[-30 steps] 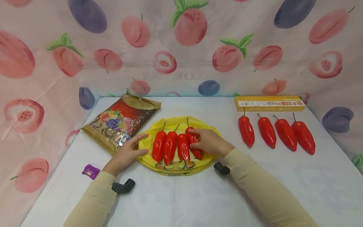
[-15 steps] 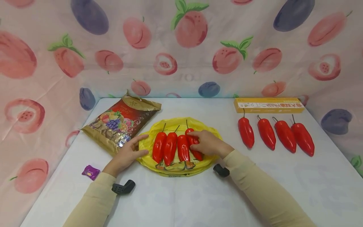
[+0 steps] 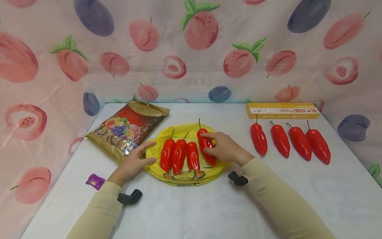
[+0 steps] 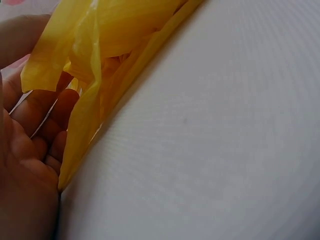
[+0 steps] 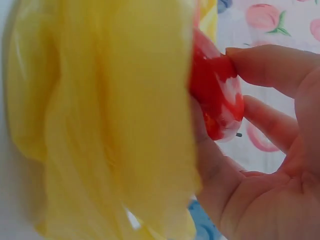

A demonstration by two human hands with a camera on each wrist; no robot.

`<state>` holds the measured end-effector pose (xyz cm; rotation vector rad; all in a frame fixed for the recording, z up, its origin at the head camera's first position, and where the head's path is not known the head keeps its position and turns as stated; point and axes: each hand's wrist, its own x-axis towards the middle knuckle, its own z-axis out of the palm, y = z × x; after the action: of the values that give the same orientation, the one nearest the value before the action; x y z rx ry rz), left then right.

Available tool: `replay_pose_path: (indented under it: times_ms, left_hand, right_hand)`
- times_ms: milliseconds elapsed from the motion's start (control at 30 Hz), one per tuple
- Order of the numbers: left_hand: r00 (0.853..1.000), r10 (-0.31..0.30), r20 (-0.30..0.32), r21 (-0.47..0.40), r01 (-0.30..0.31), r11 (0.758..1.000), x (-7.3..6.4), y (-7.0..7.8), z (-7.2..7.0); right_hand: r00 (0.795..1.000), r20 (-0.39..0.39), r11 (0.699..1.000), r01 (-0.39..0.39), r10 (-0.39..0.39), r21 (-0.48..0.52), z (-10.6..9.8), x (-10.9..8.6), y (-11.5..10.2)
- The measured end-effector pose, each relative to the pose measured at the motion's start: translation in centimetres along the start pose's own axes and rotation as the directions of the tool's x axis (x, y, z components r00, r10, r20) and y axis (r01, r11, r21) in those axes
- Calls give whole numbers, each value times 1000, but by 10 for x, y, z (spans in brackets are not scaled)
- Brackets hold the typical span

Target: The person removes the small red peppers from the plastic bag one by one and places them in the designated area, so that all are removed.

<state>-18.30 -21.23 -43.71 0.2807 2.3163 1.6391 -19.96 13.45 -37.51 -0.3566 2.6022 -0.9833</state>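
red pepper (image 3: 205,143) | glossy, held, tilted | yellow bag (image 3: 181,128) | wrinkled, mouth spread | three red peppers (image 3: 179,157) | inside, side by side

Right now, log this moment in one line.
right grip: holds red pepper at yellow bag; left grip: touches bag's left edge; in bag: three other peppers; right of bag: four peppers

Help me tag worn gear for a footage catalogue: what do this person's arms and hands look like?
The left sleeve and the right sleeve are long and plain beige. The left device and right device by the cuffs are black and angular, the left dotted. Left hand and right hand wear no gloves; no cables show.
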Motion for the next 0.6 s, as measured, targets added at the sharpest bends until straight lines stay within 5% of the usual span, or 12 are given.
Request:
replay_pose_path:
  times_ms: [600]
  left_hand:
    - [1000,-17,-7,43,17,999,0,2,0]
  right_hand:
    - [992,-126,997,-32,23,-72,-65,-55,29]
